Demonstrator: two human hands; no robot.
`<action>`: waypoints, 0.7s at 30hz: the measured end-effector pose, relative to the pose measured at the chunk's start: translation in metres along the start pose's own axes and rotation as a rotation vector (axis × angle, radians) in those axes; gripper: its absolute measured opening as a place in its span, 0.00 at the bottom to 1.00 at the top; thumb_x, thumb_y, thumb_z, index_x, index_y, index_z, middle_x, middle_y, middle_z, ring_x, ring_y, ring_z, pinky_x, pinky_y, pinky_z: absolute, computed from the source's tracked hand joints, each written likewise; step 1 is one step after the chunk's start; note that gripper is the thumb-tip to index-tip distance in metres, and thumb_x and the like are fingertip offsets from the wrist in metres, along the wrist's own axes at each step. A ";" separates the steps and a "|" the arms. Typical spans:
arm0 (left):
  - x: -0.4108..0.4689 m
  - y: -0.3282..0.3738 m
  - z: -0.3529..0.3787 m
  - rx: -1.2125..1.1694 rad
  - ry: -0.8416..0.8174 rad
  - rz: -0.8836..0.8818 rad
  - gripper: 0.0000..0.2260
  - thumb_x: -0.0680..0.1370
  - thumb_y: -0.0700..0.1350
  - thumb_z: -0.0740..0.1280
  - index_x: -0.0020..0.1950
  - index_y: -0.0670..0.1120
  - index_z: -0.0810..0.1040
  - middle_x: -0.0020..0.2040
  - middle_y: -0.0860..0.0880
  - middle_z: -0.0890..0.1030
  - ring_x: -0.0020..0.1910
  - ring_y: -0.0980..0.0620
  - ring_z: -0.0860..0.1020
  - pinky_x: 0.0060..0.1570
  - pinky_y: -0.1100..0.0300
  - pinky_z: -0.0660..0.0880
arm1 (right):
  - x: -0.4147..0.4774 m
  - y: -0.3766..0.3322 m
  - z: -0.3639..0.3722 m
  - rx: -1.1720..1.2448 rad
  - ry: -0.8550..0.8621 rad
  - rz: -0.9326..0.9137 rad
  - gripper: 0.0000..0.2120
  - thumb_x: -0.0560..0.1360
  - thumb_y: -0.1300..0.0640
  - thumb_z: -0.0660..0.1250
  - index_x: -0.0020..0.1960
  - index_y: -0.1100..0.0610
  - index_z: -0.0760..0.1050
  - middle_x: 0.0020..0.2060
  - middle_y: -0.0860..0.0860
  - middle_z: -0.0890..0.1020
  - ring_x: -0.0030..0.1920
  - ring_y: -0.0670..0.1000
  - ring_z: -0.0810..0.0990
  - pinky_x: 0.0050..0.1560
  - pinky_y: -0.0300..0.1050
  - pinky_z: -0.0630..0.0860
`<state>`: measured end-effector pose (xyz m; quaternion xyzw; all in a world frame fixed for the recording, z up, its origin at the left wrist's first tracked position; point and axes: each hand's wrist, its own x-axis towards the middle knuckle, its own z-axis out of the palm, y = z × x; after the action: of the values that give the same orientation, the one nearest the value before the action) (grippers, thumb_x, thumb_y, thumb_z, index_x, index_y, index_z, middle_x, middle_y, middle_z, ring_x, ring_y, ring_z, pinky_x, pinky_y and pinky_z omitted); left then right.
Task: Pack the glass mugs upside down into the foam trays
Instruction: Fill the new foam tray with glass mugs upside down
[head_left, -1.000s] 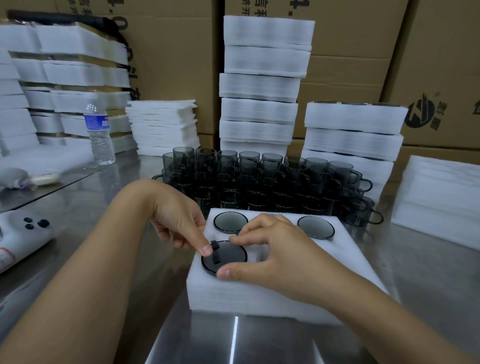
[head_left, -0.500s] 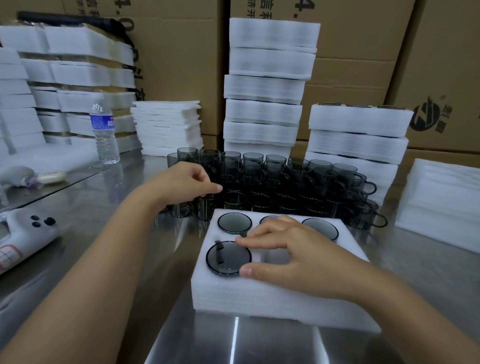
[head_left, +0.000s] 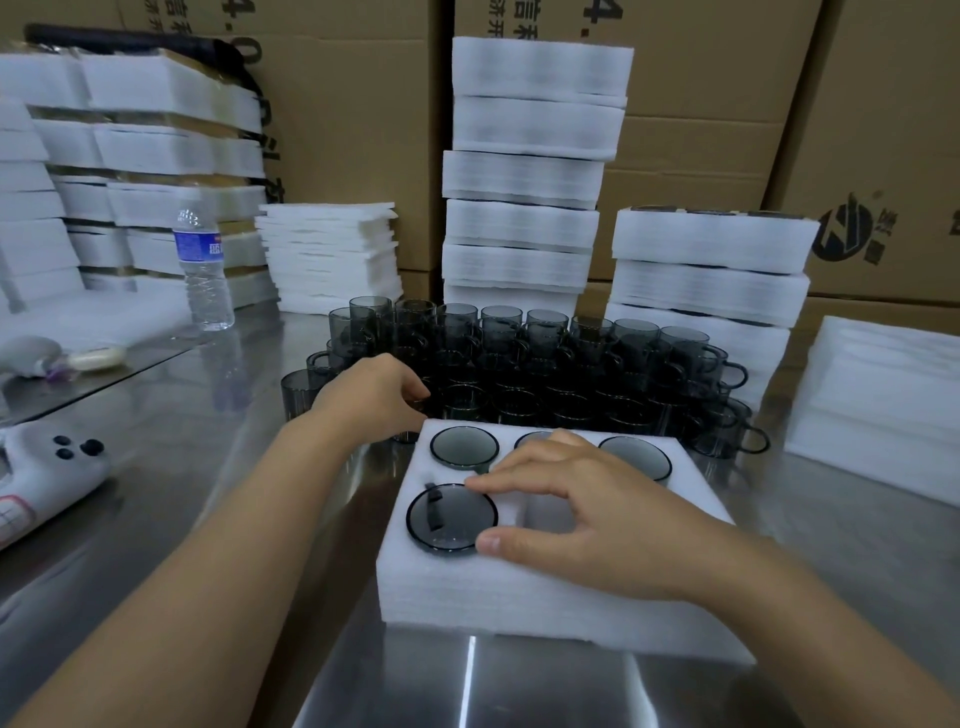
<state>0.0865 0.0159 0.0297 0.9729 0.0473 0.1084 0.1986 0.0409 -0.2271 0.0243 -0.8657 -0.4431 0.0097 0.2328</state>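
Note:
A white foam tray (head_left: 519, 587) lies on the steel table in front of me. Dark glass mugs sit upside down in it: three in the back row (head_left: 464, 447) and one at the front left (head_left: 451, 517). My right hand (head_left: 587, 519) rests on the tray, over the front middle hole, with index tip and thumb tip touching the front-left mug's rim. My left hand (head_left: 371, 397) is at the front left of the cluster of upright mugs (head_left: 545, 364) behind the tray, its fingers curled round one mug that it mostly hides.
Stacks of foam trays (head_left: 524, 176) and cardboard boxes (head_left: 883, 130) stand behind the mugs. A water bottle (head_left: 202, 270) is at back left, a white device (head_left: 47, 483) at the left edge, and foam sheets (head_left: 883, 405) at the right.
My left hand left the front-left mug in the tray, reached back to the upright mugs and closed on one. My right hand stayed on the tray.

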 end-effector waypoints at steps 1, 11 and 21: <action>0.000 0.000 -0.001 0.001 0.003 -0.002 0.20 0.70 0.51 0.75 0.60 0.48 0.80 0.57 0.51 0.81 0.53 0.51 0.78 0.56 0.50 0.76 | 0.000 0.000 0.000 -0.002 -0.002 0.001 0.26 0.68 0.31 0.60 0.65 0.36 0.72 0.56 0.31 0.73 0.61 0.33 0.63 0.64 0.37 0.63; 0.001 0.005 -0.006 -0.052 0.048 -0.023 0.18 0.68 0.48 0.77 0.55 0.45 0.82 0.48 0.50 0.83 0.44 0.54 0.79 0.47 0.59 0.76 | -0.001 0.000 0.000 -0.004 -0.003 -0.006 0.26 0.70 0.32 0.61 0.66 0.37 0.71 0.55 0.31 0.72 0.61 0.32 0.62 0.63 0.37 0.63; -0.008 0.018 -0.026 -0.180 0.306 0.002 0.14 0.68 0.50 0.76 0.52 0.48 0.84 0.34 0.61 0.77 0.36 0.65 0.75 0.29 0.73 0.67 | 0.000 0.002 0.002 -0.010 0.023 -0.032 0.28 0.68 0.30 0.59 0.66 0.37 0.70 0.56 0.32 0.72 0.61 0.33 0.62 0.64 0.39 0.64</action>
<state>0.0739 0.0077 0.0589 0.9235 0.0661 0.2590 0.2753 0.0422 -0.2276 0.0219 -0.8596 -0.4544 -0.0065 0.2335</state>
